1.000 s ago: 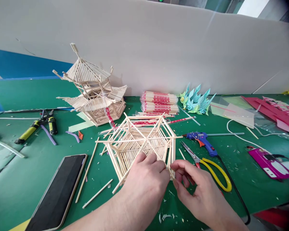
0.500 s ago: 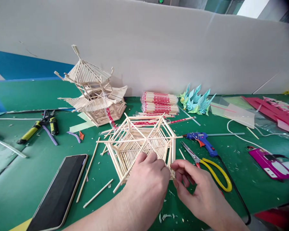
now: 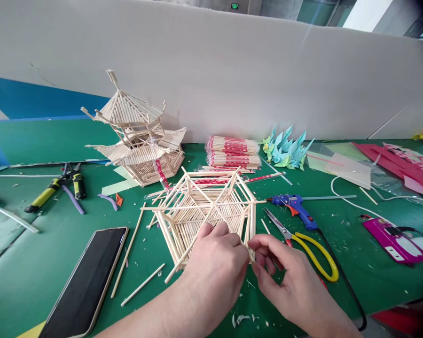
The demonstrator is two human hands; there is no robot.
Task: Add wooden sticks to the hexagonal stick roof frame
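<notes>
A hexagonal frame of thin wooden sticks (image 3: 197,213) lies in front of me, with a floor of side-by-side sticks and long sticks crossing over the top. My left hand (image 3: 216,263) reaches over its near side, closed, fingers curled down on a crossing stick; the fingertips are hidden behind the knuckles. At the near right corner, my right hand (image 3: 285,270) pinches the frame's stick ends between thumb and forefinger. Both hands almost meet there. Two loose sticks (image 3: 143,284) rest left of the frame.
Right of the frame lie a blue glue gun (image 3: 296,209) with its cord and yellow-handled scissors (image 3: 317,253). A phone (image 3: 86,281) and wire strippers (image 3: 61,185) are at left. Behind stand a stick pagoda (image 3: 137,136), wrapped stick bundles (image 3: 232,151) and blue folded paper (image 3: 287,148).
The view has tilted very slightly. Both hands hold their places at the near right corner, with hardly any visible movement.
</notes>
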